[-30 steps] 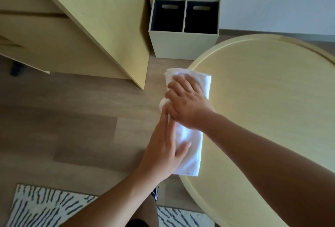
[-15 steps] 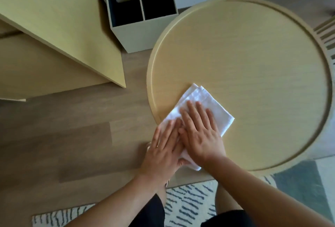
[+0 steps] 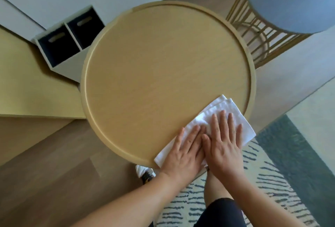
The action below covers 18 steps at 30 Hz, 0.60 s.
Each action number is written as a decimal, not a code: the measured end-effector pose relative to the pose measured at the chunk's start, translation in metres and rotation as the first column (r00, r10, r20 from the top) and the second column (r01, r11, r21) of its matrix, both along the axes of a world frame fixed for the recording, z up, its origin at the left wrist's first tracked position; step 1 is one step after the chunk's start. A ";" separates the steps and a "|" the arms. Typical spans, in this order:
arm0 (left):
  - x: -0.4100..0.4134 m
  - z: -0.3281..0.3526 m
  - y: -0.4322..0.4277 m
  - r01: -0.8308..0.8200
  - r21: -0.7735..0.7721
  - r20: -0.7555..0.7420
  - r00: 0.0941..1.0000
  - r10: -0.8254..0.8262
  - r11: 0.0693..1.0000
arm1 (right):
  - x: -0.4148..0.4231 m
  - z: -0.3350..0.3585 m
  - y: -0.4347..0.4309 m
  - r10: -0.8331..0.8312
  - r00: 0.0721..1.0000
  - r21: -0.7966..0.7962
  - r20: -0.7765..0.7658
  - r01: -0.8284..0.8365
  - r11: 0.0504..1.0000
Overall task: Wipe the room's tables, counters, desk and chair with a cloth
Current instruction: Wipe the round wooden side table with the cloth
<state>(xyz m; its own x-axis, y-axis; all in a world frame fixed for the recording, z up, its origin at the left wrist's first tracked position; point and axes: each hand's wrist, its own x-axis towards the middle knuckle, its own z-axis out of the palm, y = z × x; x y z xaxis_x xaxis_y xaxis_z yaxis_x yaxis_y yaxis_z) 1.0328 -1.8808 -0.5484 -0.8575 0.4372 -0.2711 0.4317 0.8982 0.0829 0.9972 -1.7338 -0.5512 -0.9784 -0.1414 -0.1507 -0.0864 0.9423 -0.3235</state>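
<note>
I am pressing both hands flat on a folded white cloth [image 3: 226, 116] that is lying at the near right edge of the round wooden worktop [image 3: 154, 74], one corner hanging over the raised rim. My left hand [image 3: 183, 152] is lying with fingers straight and close together on the cloth's near-left part. My right hand [image 3: 224, 145] is sitting just beside it, touching it, fingers straight and slightly spread, nothing gripped. A two-compartment storage box [image 3: 68, 45] is standing on the floor beyond the worktop's far left side. A grey stool with a gold wire base [image 3: 272, 18] is standing at the far right. A striped rug [image 3: 268, 186] is lying beneath me.
</note>
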 end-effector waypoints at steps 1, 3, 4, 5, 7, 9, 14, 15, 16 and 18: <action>-0.008 -0.001 0.014 0.014 0.006 0.000 1.000 -0.014 1.000 | -0.005 0.000 0.011 -0.064 0.998 -0.026 0.015 0.064 0.998; -0.026 -0.002 0.037 0.028 0.011 -0.001 1.000 -0.028 1.000 | -0.018 -0.003 0.030 -0.145 0.988 -0.091 0.047 0.149 0.985; -0.037 -0.002 0.049 0.034 0.008 0.005 0.999 -0.034 0.999 | -0.028 -0.005 0.039 -0.176 0.982 -0.131 0.068 0.184 0.974; -0.048 -0.001 0.057 0.032 0.007 0.018 0.999 -0.033 0.999 | -0.039 -0.007 0.046 -0.205 0.974 -0.189 0.098 0.220 0.957; -0.073 0.000 0.070 0.028 0.031 0.039 0.999 -0.029 0.999 | -0.064 -0.011 0.058 -0.252 0.953 -0.322 0.167 0.295 0.900; -0.103 0.001 0.079 0.042 0.036 0.036 0.998 -0.044 0.998 | -0.093 -0.013 0.069 -0.263 0.943 -0.390 0.204 0.324 0.862; -0.181 -0.007 0.086 0.090 0.016 0.047 0.995 -0.091 0.996 | -0.172 -0.017 0.086 -0.260 0.923 -0.462 0.283 0.369 0.807; -0.196 -0.009 0.085 0.087 0.005 0.033 0.996 -0.087 0.996 | -0.189 -0.017 0.088 -0.248 0.925 -0.468 0.286 0.361 0.807; -0.210 -0.011 0.084 0.078 -0.007 0.017 0.997 -0.078 0.997 | -0.205 -0.018 0.088 -0.226 0.931 -0.471 0.288 0.343 0.812; -0.235 -0.015 0.081 0.045 -0.032 -0.010 0.999 -0.045 0.998 | -0.239 -0.017 0.085 -0.166 0.947 -0.462 0.277 0.282 0.841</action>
